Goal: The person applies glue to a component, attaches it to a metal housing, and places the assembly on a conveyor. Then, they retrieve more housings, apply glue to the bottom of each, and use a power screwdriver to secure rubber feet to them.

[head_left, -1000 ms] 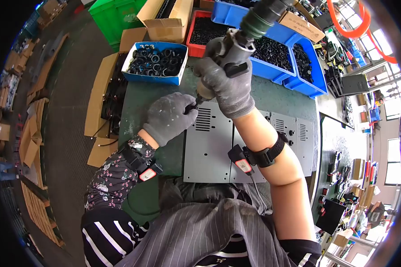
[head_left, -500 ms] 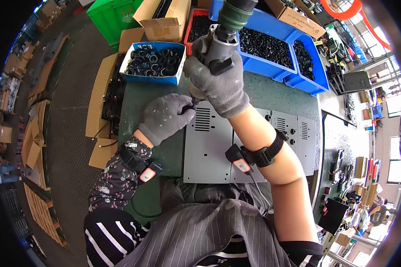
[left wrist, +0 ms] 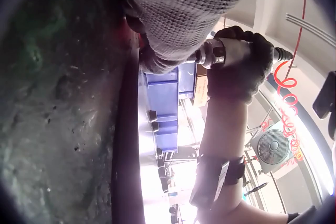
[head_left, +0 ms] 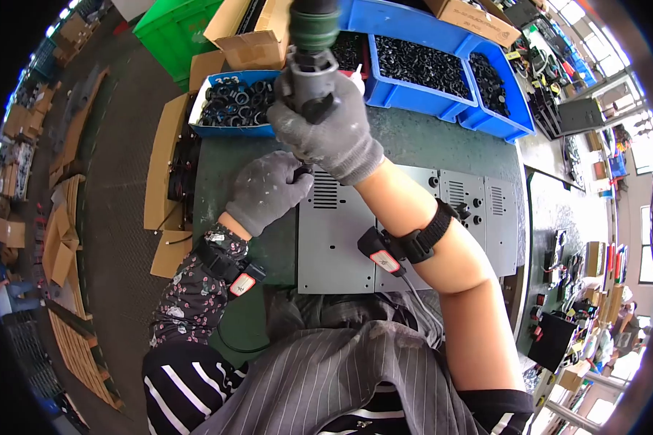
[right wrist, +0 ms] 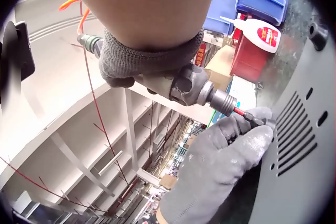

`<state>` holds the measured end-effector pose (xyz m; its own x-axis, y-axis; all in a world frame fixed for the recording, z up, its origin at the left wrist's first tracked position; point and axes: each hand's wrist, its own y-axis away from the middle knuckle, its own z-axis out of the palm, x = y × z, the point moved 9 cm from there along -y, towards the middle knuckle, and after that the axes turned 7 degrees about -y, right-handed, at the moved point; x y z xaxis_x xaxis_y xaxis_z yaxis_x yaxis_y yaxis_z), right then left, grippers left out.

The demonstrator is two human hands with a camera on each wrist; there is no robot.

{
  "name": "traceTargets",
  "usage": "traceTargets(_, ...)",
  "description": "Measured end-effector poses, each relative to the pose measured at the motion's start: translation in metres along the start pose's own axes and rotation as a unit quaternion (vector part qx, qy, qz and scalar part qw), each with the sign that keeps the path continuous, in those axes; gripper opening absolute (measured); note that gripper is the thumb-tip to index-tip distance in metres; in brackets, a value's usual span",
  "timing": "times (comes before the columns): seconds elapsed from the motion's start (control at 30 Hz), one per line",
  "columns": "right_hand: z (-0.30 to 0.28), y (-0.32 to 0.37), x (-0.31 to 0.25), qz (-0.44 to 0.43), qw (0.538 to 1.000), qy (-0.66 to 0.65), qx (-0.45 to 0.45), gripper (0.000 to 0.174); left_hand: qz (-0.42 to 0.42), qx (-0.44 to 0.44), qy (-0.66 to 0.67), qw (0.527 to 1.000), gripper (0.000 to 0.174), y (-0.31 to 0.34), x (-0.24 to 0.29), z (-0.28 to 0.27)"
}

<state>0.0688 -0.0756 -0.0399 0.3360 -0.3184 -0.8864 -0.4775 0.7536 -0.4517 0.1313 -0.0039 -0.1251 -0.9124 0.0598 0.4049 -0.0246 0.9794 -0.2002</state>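
Note:
In the head view my gloved right hand [head_left: 330, 138] grips a pneumatic screwdriver [head_left: 314, 76] held upright above the bench. Its bit points down at the corner of a grey slotted metal panel [head_left: 334, 268]. There my gloved left hand [head_left: 265, 190] pinches a small black part [right wrist: 255, 121] between thumb and forefinger. The right wrist view has the red-banded bit [right wrist: 240, 111] running to that part, right beside the panel's vent slots. My left wrist view shows mostly the left glove's cuff [left wrist: 178, 19], which hides the fingertips.
More grey panels [head_left: 498, 239] lie side by side to the right, some with round black feet [head_left: 477, 203]. Behind them stand blue bins [head_left: 421, 90] of small black parts, a white bottle [right wrist: 262, 35] and a blue box [head_left: 228, 130] of black rings. A green bench [head_left: 221, 167] lies underneath.
My right hand and the screwdriver have swung left, and the tool now stands more upright over the panel's corner. My left hand keeps its pinch at the same corner.

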Motion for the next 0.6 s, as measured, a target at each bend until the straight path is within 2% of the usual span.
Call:
traceTargets(0.07, 0.007, -0.001, 0.007, 0.052, 0.998, -0.017, -0.036, 0.038, 0.000, -0.008, -0.002, 1.000, 0.018, -0.001, 0.001, 0.001)
traceTargets(0.1, 0.006, -0.002, 0.011, 0.064, 0.998, -0.004, -0.011, 0.040, -0.007, -0.014, 0.000, 1.000, 0.018, -0.001, 0.001, 0.001)
traceTargets(0.13, 0.002, -0.001, 0.006, 0.057, 0.998, -0.006, -0.003, 0.040, 0.001, -0.016, -0.007, 1.000, 0.018, -0.001, 0.006, 0.000)
traceTargets(0.2, 0.001, -0.002, -0.010, 0.032, 0.999, 0.023, -0.023, 0.040, -0.066, -0.076, 0.004, 0.995, 0.020, -0.001, -0.004, 0.003)
traceTargets(0.23, -0.002, 0.003, -0.023, 0.026, 0.999, 0.004, -0.027, 0.038, -0.063, -0.072, -0.004, 0.995, 0.020, -0.003, -0.007, 0.000)
traceTargets(0.3, -0.016, 0.014, -0.044, -0.014, 0.999, -0.036, -0.004, 0.031, -0.114, -0.047, 0.176, 0.977, 0.022, 0.000, -0.025, -0.004)
traceTargets(0.33, -0.023, 0.022, -0.058, -0.025, 0.998, -0.060, 0.006, 0.029, -0.117, -0.044, 0.173, 0.977, 0.022, 0.003, -0.033, -0.006)
traceTargets(0.37, -0.032, 0.031, -0.069, -0.028, 0.993, -0.114, 0.025, 0.027, -0.225, -0.046, 0.431, 0.873, 0.023, 0.015, -0.052, 0.005)
traceTargets(0.4, -0.041, 0.042, -0.079, -0.031, 0.984, -0.168, 0.045, 0.025, -0.311, -0.043, 0.651, 0.691, 0.025, 0.026, -0.056, 0.020)
traceTargets(0.43, -0.049, 0.052, -0.087, -0.025, 0.975, -0.212, 0.060, 0.025, -0.325, -0.038, 0.701, 0.634, 0.026, 0.031, -0.050, 0.018)
traceTargets(0.47, -0.057, 0.061, -0.091, -0.019, 0.964, -0.255, 0.075, 0.026, -0.324, -0.038, 0.701, 0.634, 0.026, 0.036, -0.047, 0.016)
traceTargets(0.53, -0.082, 0.078, -0.097, -0.045, 0.960, -0.244, 0.130, 0.029, -0.290, -0.109, 0.752, 0.581, 0.027, 0.045, -0.024, 0.021)
traceTargets(0.57, -0.091, 0.087, -0.101, -0.064, 0.957, -0.251, 0.132, 0.028, -0.291, -0.107, 0.735, 0.604, 0.027, 0.049, -0.014, 0.023)
traceTargets(0.6, -0.101, 0.095, -0.104, -0.082, 0.953, -0.257, 0.135, 0.028, -0.262, -0.141, 0.750, 0.591, 0.027, 0.050, 0.004, 0.026)
